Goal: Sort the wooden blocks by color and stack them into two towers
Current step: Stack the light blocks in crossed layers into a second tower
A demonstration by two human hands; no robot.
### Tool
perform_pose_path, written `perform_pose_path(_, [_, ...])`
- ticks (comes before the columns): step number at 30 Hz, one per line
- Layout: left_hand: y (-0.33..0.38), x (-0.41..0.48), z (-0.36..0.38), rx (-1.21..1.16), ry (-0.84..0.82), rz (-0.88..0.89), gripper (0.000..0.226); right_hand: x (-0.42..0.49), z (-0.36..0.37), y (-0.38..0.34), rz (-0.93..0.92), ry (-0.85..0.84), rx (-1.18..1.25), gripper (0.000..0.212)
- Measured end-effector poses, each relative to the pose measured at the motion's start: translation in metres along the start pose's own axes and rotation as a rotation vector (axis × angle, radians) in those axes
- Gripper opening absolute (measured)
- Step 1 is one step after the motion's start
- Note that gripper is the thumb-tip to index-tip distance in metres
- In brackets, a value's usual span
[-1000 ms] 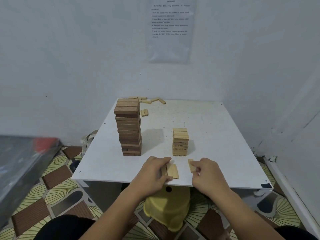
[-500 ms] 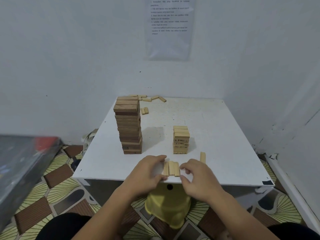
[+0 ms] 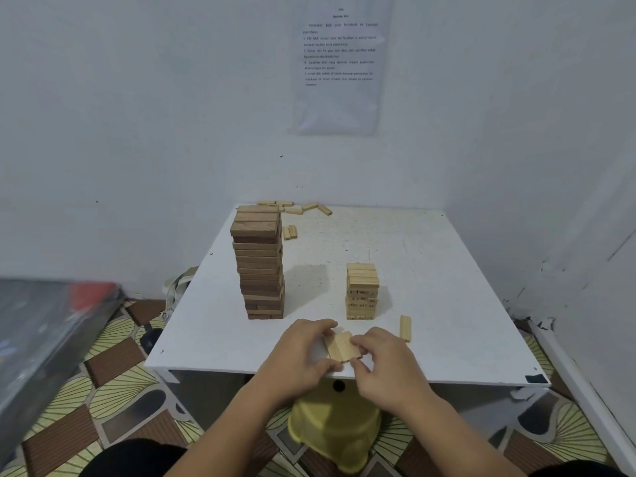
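Observation:
A tall tower of dark brown blocks [image 3: 260,266] stands left of centre on the white table [image 3: 447,304]. A shorter tower of light blocks [image 3: 362,292] stands to its right. Near the front edge, my left hand [image 3: 303,356] and my right hand [image 3: 385,359] grip a row of three light blocks [image 3: 341,346] from both sides, pressed together side by side. One loose light block [image 3: 405,328] lies just right of my right hand. Several more light blocks [image 3: 296,210] lie scattered at the table's far edge behind the dark tower.
A yellow plastic stool [image 3: 335,432] sits under the table's front edge. A grey panel with a red patch [image 3: 44,335] leans at the left. White walls close in behind and to the right, with a printed sheet [image 3: 339,63] on the back wall.
My right hand let one light block lie at the right and came left to the others. Both hands have now squeezed the three blocks into a tight row.

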State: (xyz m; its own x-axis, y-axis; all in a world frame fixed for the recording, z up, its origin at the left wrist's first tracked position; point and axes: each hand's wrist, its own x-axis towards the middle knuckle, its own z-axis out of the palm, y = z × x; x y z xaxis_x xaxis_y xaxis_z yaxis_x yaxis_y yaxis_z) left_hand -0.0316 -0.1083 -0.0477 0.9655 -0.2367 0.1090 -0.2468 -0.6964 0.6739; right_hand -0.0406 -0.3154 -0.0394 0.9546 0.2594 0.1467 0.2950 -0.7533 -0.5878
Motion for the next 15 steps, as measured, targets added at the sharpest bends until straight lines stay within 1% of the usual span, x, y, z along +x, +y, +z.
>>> perform_pose_path(4, [0.006, -0.002, 0.004, -0.031, 0.051, -0.058, 0.078, -0.003, -0.001, 0.002, 0.002, -0.022, 0.017, 0.052])
perform_pose_path(8, [0.006, -0.007, -0.002, -0.111, 0.022, -0.095, 0.088, -0.005, -0.003, 0.003, -0.010, -0.045, 0.015, 0.056])
perform_pose_path(9, [0.004, -0.009, -0.005, -0.133, 0.020, -0.110, 0.085, -0.006, -0.003, 0.003, -0.005, -0.034, 0.013, 0.056])
perform_pose_path(12, [-0.002, -0.014, -0.012, -0.145, 0.029, -0.114, 0.068, -0.007, 0.002, -0.001, 0.004, 0.019, -0.024, 0.057])
perform_pose_path(15, [-0.006, -0.017, -0.013, -0.164, 0.043, -0.096, 0.055, -0.006, 0.013, -0.012, 0.020, 0.038, -0.167, 0.063])
